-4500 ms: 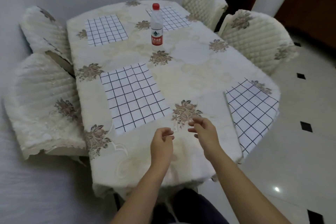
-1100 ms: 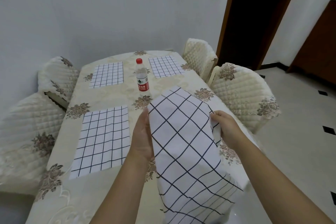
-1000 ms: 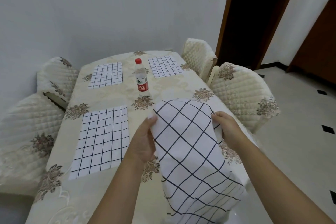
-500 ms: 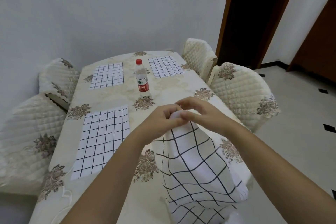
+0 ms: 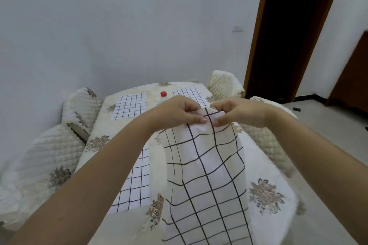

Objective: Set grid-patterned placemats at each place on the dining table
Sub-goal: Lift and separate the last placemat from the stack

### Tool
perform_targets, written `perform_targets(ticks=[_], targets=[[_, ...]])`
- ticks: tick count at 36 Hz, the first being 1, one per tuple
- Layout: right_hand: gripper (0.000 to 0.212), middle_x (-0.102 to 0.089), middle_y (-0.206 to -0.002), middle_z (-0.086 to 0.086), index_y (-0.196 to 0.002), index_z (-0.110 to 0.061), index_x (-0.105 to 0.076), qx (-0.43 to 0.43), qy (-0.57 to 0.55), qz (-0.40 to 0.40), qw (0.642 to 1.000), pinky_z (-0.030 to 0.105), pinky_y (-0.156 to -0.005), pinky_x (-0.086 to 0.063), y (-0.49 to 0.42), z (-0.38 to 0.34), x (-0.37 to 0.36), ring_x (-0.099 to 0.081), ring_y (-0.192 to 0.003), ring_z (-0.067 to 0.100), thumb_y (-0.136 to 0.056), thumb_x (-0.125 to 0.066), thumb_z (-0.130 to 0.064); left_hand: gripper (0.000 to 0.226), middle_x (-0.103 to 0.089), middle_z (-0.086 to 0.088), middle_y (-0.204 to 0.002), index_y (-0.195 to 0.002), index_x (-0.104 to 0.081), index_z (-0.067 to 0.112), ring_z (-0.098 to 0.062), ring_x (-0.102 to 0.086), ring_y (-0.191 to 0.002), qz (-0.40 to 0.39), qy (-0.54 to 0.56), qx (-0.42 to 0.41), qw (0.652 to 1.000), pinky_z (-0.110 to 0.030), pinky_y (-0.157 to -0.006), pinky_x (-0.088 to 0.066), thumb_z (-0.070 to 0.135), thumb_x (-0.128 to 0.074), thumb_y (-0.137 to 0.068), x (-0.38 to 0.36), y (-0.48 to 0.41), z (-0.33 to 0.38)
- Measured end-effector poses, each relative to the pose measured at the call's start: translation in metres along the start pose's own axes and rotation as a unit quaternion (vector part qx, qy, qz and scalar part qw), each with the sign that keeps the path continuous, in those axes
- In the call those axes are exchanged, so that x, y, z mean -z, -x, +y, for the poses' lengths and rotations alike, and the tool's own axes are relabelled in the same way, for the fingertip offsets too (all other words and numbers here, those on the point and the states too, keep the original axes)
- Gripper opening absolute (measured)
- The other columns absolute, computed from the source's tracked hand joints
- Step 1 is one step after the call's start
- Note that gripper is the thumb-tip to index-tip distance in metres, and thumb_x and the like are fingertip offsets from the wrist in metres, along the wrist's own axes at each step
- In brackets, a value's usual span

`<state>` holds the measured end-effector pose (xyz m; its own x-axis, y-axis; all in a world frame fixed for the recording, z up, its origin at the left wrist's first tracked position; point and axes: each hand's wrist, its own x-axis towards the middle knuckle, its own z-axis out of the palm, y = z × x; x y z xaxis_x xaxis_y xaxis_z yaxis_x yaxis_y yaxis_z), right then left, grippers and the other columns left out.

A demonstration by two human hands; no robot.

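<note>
While both of our hands are up over the middle of the table, we have the loose placemat pinched by its top edge. Our left hand has its thumb and fingers clamped on the cloth. Our right hand does the same just beside it, and a small bunched fold of white fabric shows between the 2 grips. From there the mat hangs down in a long drape with its black grid lines bowed, covering the table's near right part and running out past the bottom of the view. We cannot tell whether it touches the tablecloth. 3 more mats lie flat: 1 towards the far left corner, 1 towards the far right corner and partly behind our left hand, and 1 along the left edge, half hidden under our left forearm. Between the 2 far mats we see only the red cap of a bottle, with the rest behind our left hand. Quilted chairs stand at the table: 2 by the left edge and 2 by the right edge. A dark doorway opens beyond the far right corner.
</note>
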<state>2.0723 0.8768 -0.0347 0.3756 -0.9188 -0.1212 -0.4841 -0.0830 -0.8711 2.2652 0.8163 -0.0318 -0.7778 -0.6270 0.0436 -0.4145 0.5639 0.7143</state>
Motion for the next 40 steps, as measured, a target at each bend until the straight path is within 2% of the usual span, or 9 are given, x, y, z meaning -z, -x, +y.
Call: perform_targets(ticks=[3, 7, 11, 13, 15, 19, 24, 30, 40], targets=[[0.046, -0.055, -0.090, 0.014, -0.095, 0.015, -0.050, -0.019, 0.051, 0.008, 0.999, 0.036, -0.083, -0.043, -0.004, -0.016, 0.011, -0.054, -0.085, 0.022, -0.070, -0.068, -0.019, 0.042, -0.032, 0.010, -0.049, -0.051, -0.041, 0.016, -0.007, -0.032, -0.049, 0.014, -0.037, 0.012, 0.999, -0.018, -0.047, -0.025, 0.029, -0.072, -0.077, 0.019, -0.003, 0.007], [0.014, -0.049, -0.075, 0.008, -0.080, -0.008, -0.052, -0.027, 0.092, 0.041, 0.995, 0.020, -0.062, -0.040, -0.006, -0.035, 0.025, -0.048, -0.068, 0.015, -0.082, -0.065, -0.006, 0.044, -0.028, 0.006, -0.055, -0.057, -0.034, 0.018, -0.010, -0.027, -0.053, 0.023, -0.111, 0.029, 0.993, -0.026, -0.053, -0.020, 0.034, -0.069, -0.080, 0.045, -0.001, 0.012], [0.020, -0.066, -0.095, 0.005, -0.103, -0.015, -0.063, -0.025, 0.074, 0.023, 0.997, 0.014, -0.073, -0.051, -0.011, -0.046, 0.035, -0.064, -0.081, 0.007, -0.083, -0.064, -0.010, 0.043, -0.027, 0.008, -0.054, -0.057, -0.035, 0.017, -0.008, -0.026, -0.050, 0.038, -0.126, 0.027, 0.991, -0.023, -0.049, -0.018, 0.032, -0.069, -0.081, 0.059, 0.000, 0.017], [0.026, -0.065, -0.097, 0.010, -0.106, -0.006, -0.063, -0.020, 0.075, 0.003, 0.997, 0.024, -0.084, -0.049, -0.016, -0.052, 0.034, -0.063, -0.087, 0.014, -0.082, -0.066, -0.015, 0.043, -0.030, 0.011, -0.046, -0.052, -0.039, 0.019, -0.005, -0.028, -0.045, 0.039, -0.135, 0.020, 0.990, -0.020, -0.048, -0.021, 0.029, -0.069, -0.081, 0.061, -0.001, 0.020], [0.027, -0.055, -0.085, 0.013, -0.094, 0.000, -0.060, -0.011, 0.073, -0.003, 0.997, 0.032, -0.078, -0.040, -0.019, -0.058, 0.029, -0.051, -0.082, 0.024, -0.076, -0.066, -0.020, 0.031, -0.036, 0.014, -0.042, -0.055, -0.052, 0.026, -0.002, -0.033, -0.044, 0.042, -0.141, 0.015, 0.989, -0.020, -0.051, -0.025, 0.027, -0.068, -0.081, 0.061, -0.003, 0.024], [0.012, -0.045, -0.064, -0.004, -0.069, -0.016, -0.052, 0.006, 0.043, 0.000, 0.999, 0.026, -0.061, -0.027, -0.028, -0.060, 0.030, -0.037, -0.064, 0.015, -0.072, -0.063, -0.015, 0.027, -0.041, 0.017, -0.041, -0.059, -0.055, 0.030, -0.001, -0.037, -0.043, 0.045, -0.162, 0.004, 0.986, -0.016, -0.049, -0.028, 0.028, -0.066, -0.083, 0.064, -0.002, 0.030], [0.016, -0.054, -0.065, -0.005, -0.074, -0.012, -0.054, -0.023, 0.097, 0.009, 0.995, 0.012, -0.060, -0.044, -0.027, -0.058, 0.042, -0.052, -0.060, 0.007, -0.085, -0.061, -0.004, 0.037, -0.038, 0.013, -0.039, -0.050, -0.048, 0.024, -0.002, -0.035, -0.039, 0.041, -0.188, 0.031, 0.981, -0.021, -0.050, -0.027, 0.027, -0.070, -0.080, 0.077, 0.000, 0.026], [0.017, -0.045, -0.052, -0.014, -0.074, -0.023, -0.055, -0.053, 0.256, 0.085, 0.961, 0.006, -0.046, -0.031, -0.033, -0.051, 0.042, -0.041, -0.043, -0.003, -0.082, -0.069, -0.019, 0.033, -0.039, 0.007, -0.054, -0.058, -0.049, 0.018, -0.010, -0.035, -0.049, -0.065, -0.294, 0.129, 0.945, -0.023, -0.052, -0.026, 0.032, -0.071, -0.079, 0.093, 0.013, 0.016], [0.035, -0.032, -0.059, -0.005, -0.067, -0.015, -0.040, -0.124, 0.345, 0.056, 0.929, 0.023, -0.052, -0.022, -0.037, -0.026, 0.039, -0.030, -0.055, 0.012, -0.082, -0.067, -0.030, 0.032, -0.044, 0.006, -0.055, -0.058, -0.049, 0.018, -0.013, -0.037, -0.054, -0.005, -0.271, 0.167, 0.948, -0.025, -0.055, -0.029, 0.021, -0.059, -0.089, 0.109, 0.014, -0.019]])
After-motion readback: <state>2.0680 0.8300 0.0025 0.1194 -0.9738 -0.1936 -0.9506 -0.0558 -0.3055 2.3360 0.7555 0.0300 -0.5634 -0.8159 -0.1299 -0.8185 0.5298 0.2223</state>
